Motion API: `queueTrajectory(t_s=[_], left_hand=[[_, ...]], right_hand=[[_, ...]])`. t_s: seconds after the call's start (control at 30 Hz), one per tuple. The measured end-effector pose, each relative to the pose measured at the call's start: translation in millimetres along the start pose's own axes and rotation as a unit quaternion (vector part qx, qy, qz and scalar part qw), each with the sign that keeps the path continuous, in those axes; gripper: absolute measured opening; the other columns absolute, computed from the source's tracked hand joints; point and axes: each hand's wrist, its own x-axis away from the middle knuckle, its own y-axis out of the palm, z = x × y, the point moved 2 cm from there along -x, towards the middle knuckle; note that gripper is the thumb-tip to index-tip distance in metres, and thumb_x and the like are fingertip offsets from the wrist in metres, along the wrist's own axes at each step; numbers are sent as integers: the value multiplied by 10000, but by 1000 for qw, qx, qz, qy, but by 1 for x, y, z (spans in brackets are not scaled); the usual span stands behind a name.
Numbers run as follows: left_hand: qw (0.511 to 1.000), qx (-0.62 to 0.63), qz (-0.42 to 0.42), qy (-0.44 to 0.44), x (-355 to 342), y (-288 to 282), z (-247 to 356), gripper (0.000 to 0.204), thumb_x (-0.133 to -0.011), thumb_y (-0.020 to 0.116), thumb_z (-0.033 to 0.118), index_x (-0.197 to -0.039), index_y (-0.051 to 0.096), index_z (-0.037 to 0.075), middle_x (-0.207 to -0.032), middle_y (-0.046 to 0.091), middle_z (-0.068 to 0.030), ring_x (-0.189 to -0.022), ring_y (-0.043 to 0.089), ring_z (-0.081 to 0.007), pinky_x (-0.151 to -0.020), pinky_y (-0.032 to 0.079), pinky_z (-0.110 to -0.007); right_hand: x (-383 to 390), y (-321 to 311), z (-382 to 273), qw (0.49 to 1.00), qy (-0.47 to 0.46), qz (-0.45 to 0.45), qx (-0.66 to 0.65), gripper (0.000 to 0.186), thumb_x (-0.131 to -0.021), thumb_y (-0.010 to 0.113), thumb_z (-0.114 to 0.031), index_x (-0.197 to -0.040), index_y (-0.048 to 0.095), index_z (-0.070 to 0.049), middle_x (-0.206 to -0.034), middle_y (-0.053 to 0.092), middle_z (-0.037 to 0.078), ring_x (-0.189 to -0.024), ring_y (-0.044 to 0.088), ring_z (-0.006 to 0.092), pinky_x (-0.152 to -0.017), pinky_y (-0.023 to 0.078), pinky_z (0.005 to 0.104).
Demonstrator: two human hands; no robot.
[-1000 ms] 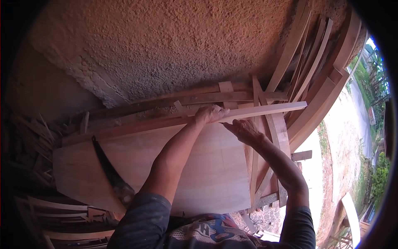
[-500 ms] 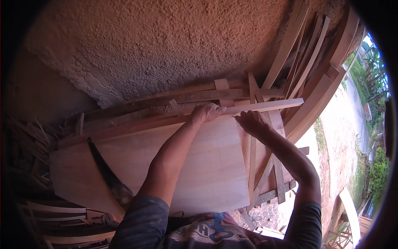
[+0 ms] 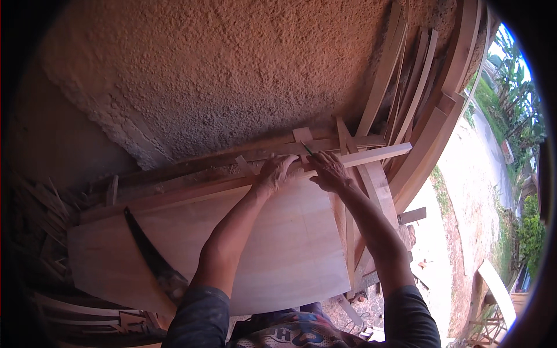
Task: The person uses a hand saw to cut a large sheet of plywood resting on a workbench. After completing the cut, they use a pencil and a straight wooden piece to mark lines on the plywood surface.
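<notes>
A long pale wooden strip (image 3: 380, 154) lies along the far edge of a broad light board (image 3: 278, 243), its right end jutting past the board. My left hand (image 3: 275, 174) is closed over the strip near its middle, thumb side toward the other hand. Just right of it, my right hand (image 3: 329, 173) rests over the same strip, and a thin green pencil (image 3: 307, 149) sticks up from its fingers. The fingertips of both hands are partly hidden. A handsaw (image 3: 145, 246) with a dark blade lies on the board's left part, its handle close to my left sleeve.
A rough plastered wall (image 3: 220, 75) rises behind the bench. Long planks (image 3: 426, 133) lean at the right, and crossed battens (image 3: 350, 232) stand by the board's right edge. Scrap wood (image 3: 40, 214) is heaped at the far left. Curved wooden pieces (image 3: 75, 307) lie lower left.
My right hand has shifted left toward my left hand and turned over the strip, and the pencil now shows. The whole view has moved slightly.
</notes>
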Motion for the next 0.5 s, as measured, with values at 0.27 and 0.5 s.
queueTrajectory(t_s=[0.27,0.5], left_hand=[[971,-88,-148,-165,124,-101,-45,482,-768,838,422,-1080,657,102,-1011,730,-110,-1083,660,-313,-1068,415,-481],[975,-90,-181,95,124,-116,56,457,-729,856,444,-965,668,101,-922,713,-61,-1008,661,-294,-1022,422,-471]], right_hand=[[65,-27,-25,995,-30,-85,-37,395,-832,794,-283,-1103,563,-111,-1012,596,105,-934,650,336,-805,528,467],[205,-137,-113,988,26,-142,-48,937,-764,841,-371,-1538,372,-131,-1191,557,116,-1017,629,314,-794,529,449]])
